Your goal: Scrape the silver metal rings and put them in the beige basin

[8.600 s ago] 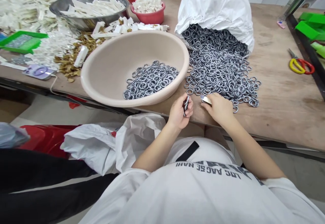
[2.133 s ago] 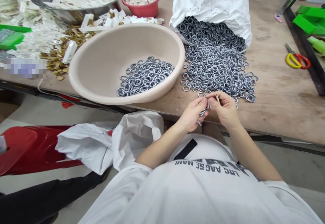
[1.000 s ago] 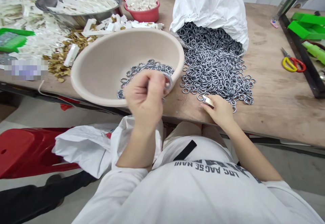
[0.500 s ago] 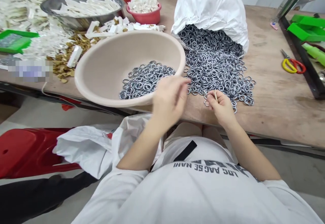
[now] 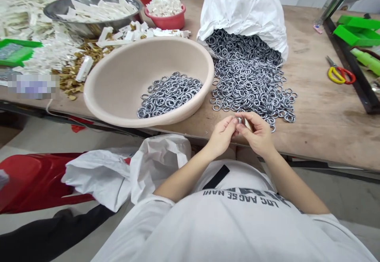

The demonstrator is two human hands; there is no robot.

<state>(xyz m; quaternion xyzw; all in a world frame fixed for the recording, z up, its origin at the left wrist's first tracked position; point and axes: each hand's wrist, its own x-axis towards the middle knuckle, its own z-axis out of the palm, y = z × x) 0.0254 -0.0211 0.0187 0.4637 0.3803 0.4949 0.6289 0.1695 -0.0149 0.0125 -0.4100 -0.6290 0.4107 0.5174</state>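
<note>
My left hand (image 5: 222, 136) and my right hand (image 5: 257, 133) meet at the table's front edge, fingertips pinched together. Between them shows a small grey metal ring (image 5: 239, 120), with the left fingers closed on it. A thin pale strip (image 5: 248, 125) sticks out of my closed right hand; its full shape is hidden. Just beyond the hands lies a heap of grey metal rings (image 5: 246, 78), spilling from a white sack (image 5: 243, 6). On the left, a large beige basin (image 5: 118, 68) holds many similar rings (image 5: 170, 95).
Red-and-yellow scissors (image 5: 338, 74) and green trays (image 5: 356, 34) lie on the right. White and golden pieces, a steel bowl (image 5: 92, 28) and a red bowl (image 5: 170, 21) stand at the back left. An open white bag (image 5: 160, 155) hangs below the table edge.
My left hand has come from over the basin's rim to the right and toward me, joining my right hand. The right hand has shifted slightly toward me, still holding the pale strip.
</note>
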